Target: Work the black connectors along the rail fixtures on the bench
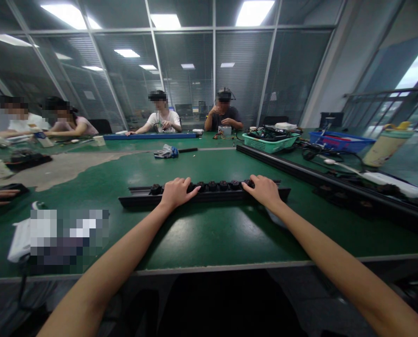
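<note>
A long black channel [216, 196] lies crosswise on the green table in front of me. A row of several dark round pieces [212, 186] sits inside it. Over the left part of the channel is my left hand [177, 191], fingers curled over the far side and thumb pointing inward. My right hand [263, 189] grips near the right end in the same way, its thumb beside one of the round pieces. Both palms hide the pieces beneath them, and the fingertips are partly out of sight.
Right of me runs a long black rail [300, 171], with a white power strip [398, 184], a green basket of cables [270, 142] and a bottle [386, 147] beyond. Gloves [166, 151] lie ahead. A white device [18, 241] stands left. Several people sit around the table; another person's hand [0, 197] shows at left.
</note>
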Demonstrator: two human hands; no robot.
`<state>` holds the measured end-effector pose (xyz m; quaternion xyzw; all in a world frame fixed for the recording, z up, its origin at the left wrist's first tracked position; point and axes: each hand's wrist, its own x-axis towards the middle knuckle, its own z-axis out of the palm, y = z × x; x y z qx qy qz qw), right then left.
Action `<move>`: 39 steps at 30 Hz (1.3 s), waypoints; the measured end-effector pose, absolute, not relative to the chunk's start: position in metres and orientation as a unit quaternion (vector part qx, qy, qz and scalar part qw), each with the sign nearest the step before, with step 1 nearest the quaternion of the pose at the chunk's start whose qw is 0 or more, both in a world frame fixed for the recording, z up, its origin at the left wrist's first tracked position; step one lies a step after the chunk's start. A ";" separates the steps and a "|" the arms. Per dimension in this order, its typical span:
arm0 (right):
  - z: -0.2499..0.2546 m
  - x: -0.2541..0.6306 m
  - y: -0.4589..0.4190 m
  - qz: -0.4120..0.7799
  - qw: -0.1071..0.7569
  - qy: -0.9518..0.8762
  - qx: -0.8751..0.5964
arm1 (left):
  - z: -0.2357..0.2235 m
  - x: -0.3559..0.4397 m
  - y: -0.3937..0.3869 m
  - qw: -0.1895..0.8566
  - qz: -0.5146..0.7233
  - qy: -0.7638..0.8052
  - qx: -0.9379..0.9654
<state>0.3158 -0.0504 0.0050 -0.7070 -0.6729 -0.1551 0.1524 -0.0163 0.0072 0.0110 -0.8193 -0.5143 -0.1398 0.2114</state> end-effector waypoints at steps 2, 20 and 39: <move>0.005 0.316 -0.050 -0.153 0.152 -0.674 -0.707 | 0.011 -0.016 0.007 0.210 -0.142 -0.514 -0.820; 0.008 0.316 -0.049 -0.136 0.148 -0.665 -0.719 | 0.008 -0.017 0.010 0.230 -0.140 -0.508 -0.818; 0.010 0.316 -0.048 -0.121 0.150 -0.666 -0.721 | 0.009 -0.016 0.008 0.230 -0.139 -0.511 -0.817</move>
